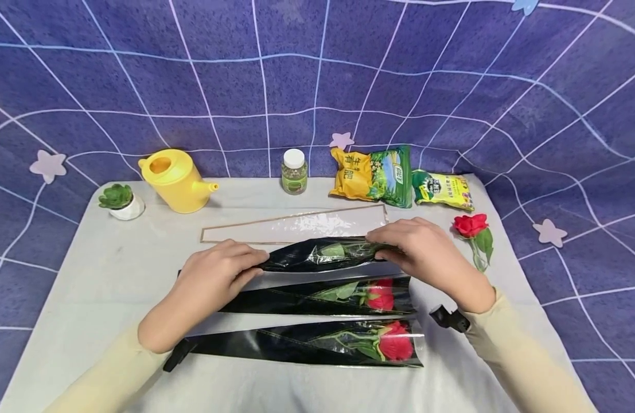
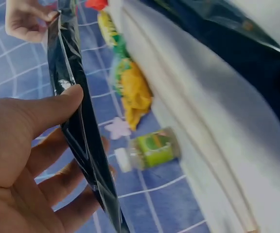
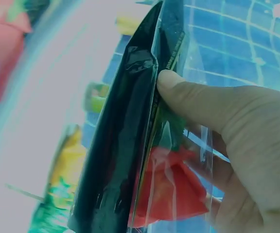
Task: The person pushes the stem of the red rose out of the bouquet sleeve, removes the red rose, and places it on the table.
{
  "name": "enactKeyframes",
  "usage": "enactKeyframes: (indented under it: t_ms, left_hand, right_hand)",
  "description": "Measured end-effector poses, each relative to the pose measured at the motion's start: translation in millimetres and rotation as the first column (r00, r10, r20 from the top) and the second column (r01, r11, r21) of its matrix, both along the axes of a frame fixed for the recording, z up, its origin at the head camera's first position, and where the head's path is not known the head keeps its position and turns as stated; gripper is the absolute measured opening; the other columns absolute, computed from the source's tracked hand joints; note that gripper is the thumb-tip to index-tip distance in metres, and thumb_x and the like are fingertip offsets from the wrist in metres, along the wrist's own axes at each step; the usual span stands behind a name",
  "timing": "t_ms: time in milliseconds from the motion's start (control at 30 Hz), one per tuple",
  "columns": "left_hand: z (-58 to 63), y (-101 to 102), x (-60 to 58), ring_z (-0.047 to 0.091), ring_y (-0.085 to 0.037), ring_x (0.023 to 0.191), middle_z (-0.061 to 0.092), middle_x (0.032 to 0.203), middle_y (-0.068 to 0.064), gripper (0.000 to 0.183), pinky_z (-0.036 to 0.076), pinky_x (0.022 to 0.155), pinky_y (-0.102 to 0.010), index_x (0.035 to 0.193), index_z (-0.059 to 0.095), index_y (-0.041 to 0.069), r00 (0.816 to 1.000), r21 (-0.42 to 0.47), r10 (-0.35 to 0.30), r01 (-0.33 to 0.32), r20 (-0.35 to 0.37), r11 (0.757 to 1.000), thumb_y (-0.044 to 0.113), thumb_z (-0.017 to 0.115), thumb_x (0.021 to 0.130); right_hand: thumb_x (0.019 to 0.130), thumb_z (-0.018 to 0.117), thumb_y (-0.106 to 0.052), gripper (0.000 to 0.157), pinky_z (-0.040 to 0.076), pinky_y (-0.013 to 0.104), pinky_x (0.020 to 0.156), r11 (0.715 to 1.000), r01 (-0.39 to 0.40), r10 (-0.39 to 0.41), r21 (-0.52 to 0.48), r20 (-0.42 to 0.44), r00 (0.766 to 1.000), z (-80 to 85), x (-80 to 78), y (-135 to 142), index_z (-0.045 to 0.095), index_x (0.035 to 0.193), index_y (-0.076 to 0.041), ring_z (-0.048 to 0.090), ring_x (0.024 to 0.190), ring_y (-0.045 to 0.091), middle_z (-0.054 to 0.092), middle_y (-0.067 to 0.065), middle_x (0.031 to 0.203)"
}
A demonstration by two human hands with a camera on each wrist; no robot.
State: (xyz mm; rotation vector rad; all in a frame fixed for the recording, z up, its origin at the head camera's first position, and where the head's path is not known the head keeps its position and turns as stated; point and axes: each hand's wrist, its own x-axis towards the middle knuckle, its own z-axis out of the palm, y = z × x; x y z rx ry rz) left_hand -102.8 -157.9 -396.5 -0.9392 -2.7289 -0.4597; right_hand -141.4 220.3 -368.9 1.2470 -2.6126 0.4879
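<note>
Left hand (image 1: 211,278) and right hand (image 1: 425,255) pinch a wrapped rose (image 1: 317,256), well inside the table (image 1: 113,258) edges, its bloom (image 3: 171,191) hidden from above.

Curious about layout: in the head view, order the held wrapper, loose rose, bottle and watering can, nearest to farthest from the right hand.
1. Wrapper, in hand
2. Loose rose, right side
3. Bottle, back middle
4. Watering can, back left

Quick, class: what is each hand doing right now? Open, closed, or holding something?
Left hand: holding the black-wrapped rose, pinched between thumb and fingers.
Right hand: holding the same wrapped rose, nearer its red bloom.
</note>
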Motion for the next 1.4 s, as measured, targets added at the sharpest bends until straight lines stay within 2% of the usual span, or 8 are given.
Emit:
enactKeyframes:
  t_ms: [233, 467, 567, 700, 833, 1033, 1167, 1400]
  left_hand:
    - [5.8, 3, 1.9, 0.058, -0.011, 0.084, 0.053, 0.125, 0.005, 0.067, 0.048, 0.069, -0.037, 0.141, 0.041, 0.028, 0.942, 0.035, -0.007, -0.005, 0.335, 0.999, 0.049, 0.066, 0.083]
    - [-12.5, 7, -5.7, 0.05, -0.006, 0.072, 0.062, 0.095, 0.009, 0.064, 0.044, 0.074, -0.03, 0.139, 0.042, 0.024, 0.604, 0.291, -0.241, 0.016, 0.76, 0.957, 0.042, 0.067, 0.084]
    - [-16.8, 11, -7.2, 0.043, -0.004, 0.058, 0.064, 0.081, 0.008, 0.05, 0.044, 0.071, -0.027, 0.13, 0.053, 0.019, 0.547, 0.376, -0.309, -0.011, 0.778, 0.927, 0.036, 0.069, 0.085]
    - [-17.9, 17, -8.1, 0.051, -0.008, 0.06, 0.069, 0.083, 0.004, 0.027, 0.046, 0.067, -0.026, 0.111, 0.064, 0.015, 0.543, 0.48, -0.363, -0.086, 0.757, 0.873, 0.024, 0.069, 0.086]
    - [-18.3, 22, -8.2, 0.057, -0.012, 0.068, 0.067, 0.082, 0.002, 0.022, 0.047, 0.062, -0.025, 0.104, 0.065, 0.011, 0.585, 0.535, -0.352, -0.17, 0.731, 0.828, 0.021, 0.07, 0.086]
    - [-12.7, 43, -4.0, 0.063, -0.015, 0.08, 0.07, 0.096, 0.0, 0.03, 0.05, 0.067, -0.028, 0.11, 0.065, 0.008, 0.626, 0.598, -0.353, -0.233, 0.696, 0.767, 0.023, 0.072, 0.084]
    - [-7.4, 59, 1.3, 0.064, -0.014, 0.081, 0.07, 0.095, 0.004, 0.03, 0.05, 0.066, -0.029, 0.111, 0.066, 0.015, 0.623, 0.604, -0.369, -0.214, 0.69, 0.768, 0.028, 0.071, 0.084]
    - [-7.5, 68, 11.6, 0.066, -0.017, 0.082, 0.07, 0.089, 0.005, 0.022, 0.051, 0.069, -0.03, 0.104, 0.068, 0.019, 0.589, 0.591, -0.386, -0.2, 0.71, 0.781, 0.032, 0.067, 0.087]
  right_hand:
    - [0.079, 0.076, -0.016, 0.035, 0.043, 0.034, 0.084, 1.0, 0.008, -0.007, 0.013, -0.073, 0.997, 18.6, 8.4, 5, 0.068, 0.113, -0.018, 0.058, 0.103, 0.011, 0.064, -0.008, 0.111]
    - [0.078, 0.076, -0.01, 0.04, 0.035, 0.038, 0.092, 0.998, -0.015, 0.021, 0.058, -0.099, 0.995, 27.0, 5.0, 4, 0.067, 0.116, -0.016, 0.056, 0.106, 0.015, 0.064, -0.004, 0.114]
    - [0.076, 0.076, -0.005, 0.051, 0.028, 0.045, 0.099, 1.0, -0.012, 0.012, 0.001, -0.145, 0.989, 32.2, 5.7, 2, 0.062, 0.124, -0.014, 0.051, 0.116, 0.021, 0.059, 0.001, 0.124]
    - [0.073, 0.075, 0.002, 0.057, 0.026, 0.047, 0.101, 0.964, -0.014, -0.023, -0.265, -0.138, 0.99, 40.3, 15.9, -11, 0.059, 0.126, -0.009, 0.045, 0.121, 0.03, 0.054, 0.01, 0.129]
    - [0.074, 0.072, 0.009, 0.033, 0.044, 0.033, 0.083, 0.792, 0.105, -0.022, -0.601, 0.144, 0.989, 36.6, 33.5, -29, 0.063, 0.106, 0.002, 0.058, 0.092, 0.025, 0.063, 0.013, 0.1]
    - [0.086, 0.065, 0.0, 0.036, 0.049, 0.031, 0.072, 0.465, 0.541, 0.215, -0.701, 0.682, 0.699, -3.9, 30.1, -36, 0.044, 0.115, -0.001, 0.058, 0.083, 0.021, 0.056, 0.014, 0.099]
    - [0.088, 0.068, -0.014, 0.036, 0.048, 0.032, 0.074, 0.488, 0.618, 0.277, -0.617, 0.781, 0.56, -14.7, 28.8, -45, 0.052, 0.12, -0.006, 0.058, 0.085, 0.018, 0.06, 0.011, 0.101]
    - [0.089, 0.065, -0.011, 0.023, 0.038, 0.026, 0.062, 0.346, 0.652, 0.35, -0.674, 0.738, 0.577, -11.7, 24.3, -50, 0.059, 0.11, -0.003, 0.048, 0.073, 0.015, 0.057, 0.005, 0.088]
